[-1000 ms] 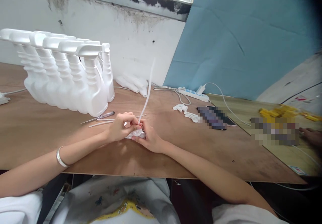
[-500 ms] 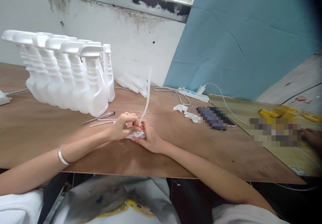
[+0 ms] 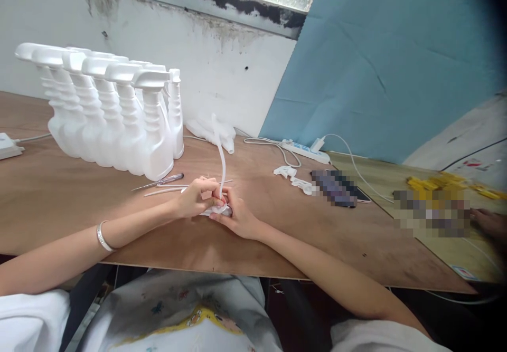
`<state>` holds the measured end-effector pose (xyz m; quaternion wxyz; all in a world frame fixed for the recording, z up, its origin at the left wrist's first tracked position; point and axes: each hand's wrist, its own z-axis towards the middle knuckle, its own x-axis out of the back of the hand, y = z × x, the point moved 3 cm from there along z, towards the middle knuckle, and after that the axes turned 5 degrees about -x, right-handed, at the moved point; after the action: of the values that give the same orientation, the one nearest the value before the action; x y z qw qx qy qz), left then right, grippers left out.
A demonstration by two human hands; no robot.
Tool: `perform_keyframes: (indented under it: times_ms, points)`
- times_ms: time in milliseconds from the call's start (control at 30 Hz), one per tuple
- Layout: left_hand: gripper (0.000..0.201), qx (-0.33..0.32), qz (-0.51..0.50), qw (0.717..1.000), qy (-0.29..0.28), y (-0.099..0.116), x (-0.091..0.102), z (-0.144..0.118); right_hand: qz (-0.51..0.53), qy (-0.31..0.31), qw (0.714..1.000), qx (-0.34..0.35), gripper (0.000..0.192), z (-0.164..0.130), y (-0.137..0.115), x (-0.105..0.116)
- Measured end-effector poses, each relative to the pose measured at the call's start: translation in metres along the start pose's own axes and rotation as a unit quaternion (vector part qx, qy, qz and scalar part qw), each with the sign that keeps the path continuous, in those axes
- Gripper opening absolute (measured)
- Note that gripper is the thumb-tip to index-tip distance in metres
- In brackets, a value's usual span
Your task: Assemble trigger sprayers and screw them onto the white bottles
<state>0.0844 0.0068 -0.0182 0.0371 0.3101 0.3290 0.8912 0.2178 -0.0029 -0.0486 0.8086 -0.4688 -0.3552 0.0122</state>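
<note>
Above the brown table, my left hand (image 3: 197, 199) pinches the lower end of a thin white plastic tube (image 3: 222, 163). The tube rises upward with a slight bend, its free end near the wall. My right hand (image 3: 242, 218) is closed around a small white spray nozzle head (image 3: 226, 211), right where the tube meets it. Fingers cover most of that part, so how the tube sits in it is hidden. Behind my left hand lie loose white tubes (image 3: 162, 191) and a screwdriver (image 3: 160, 181).
White spray bottles (image 3: 158, 154) stand in rows at the left. Crumpled white plastic pieces (image 3: 214, 133) lie by the wall. To the right are small white parts (image 3: 301, 185), phones (image 3: 335, 188), a power strip (image 3: 307, 151) and yellow pieces (image 3: 438, 183) near another person's hand (image 3: 487, 222).
The tube's upper end has swung left, and the tube now bends the other way. Both hands keep their grip in nearly the same place. The view has shifted slightly.
</note>
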Motion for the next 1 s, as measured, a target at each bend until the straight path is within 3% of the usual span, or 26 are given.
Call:
perform_keyframes:
  times_ms: [200,400,567,1000]
  points:
    - [0.02,0.032,0.039,0.999,0.005,0.006,0.003,0.0,0.007,0.005,1.0,0.004,0.034,0.001,0.001,0.0]
    - [0.019,0.053,-0.051,0.995,0.065,0.001,0.001,-0.003,0.007,0.007,1.0,0.001,0.037,0.002,0.001,0.001]
    - [0.018,0.055,-0.065,0.992,0.09,-0.007,0.0,-0.006,0.019,0.007,1.0,-0.005,0.034,0.002,0.001,0.001]
    - [0.025,0.041,-0.07,0.996,0.038,-0.004,-0.003,-0.001,0.003,-0.001,1.0,-0.008,0.038,0.0,0.002,0.0]
